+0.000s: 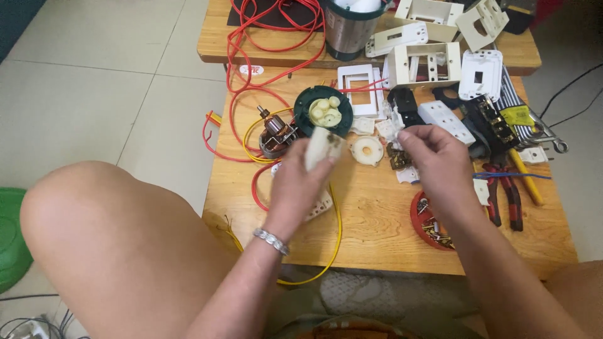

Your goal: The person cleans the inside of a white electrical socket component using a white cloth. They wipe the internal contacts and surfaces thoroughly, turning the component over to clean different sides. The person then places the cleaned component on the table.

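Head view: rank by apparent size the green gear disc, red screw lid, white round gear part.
Largest to smallest:
1. Green gear disc
2. Red screw lid, partly hidden by the right hand; it sits nearer the camera, so its rank against the disc is unsure
3. White round gear part, clearly smallest

Both hands raised, forearms converging; left hand fingers curled closed, right hand fingertips pinched together.

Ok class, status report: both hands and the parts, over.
Left hand grips cream plastic part. Right hand pinches small white piece. Green gear housing just beyond.
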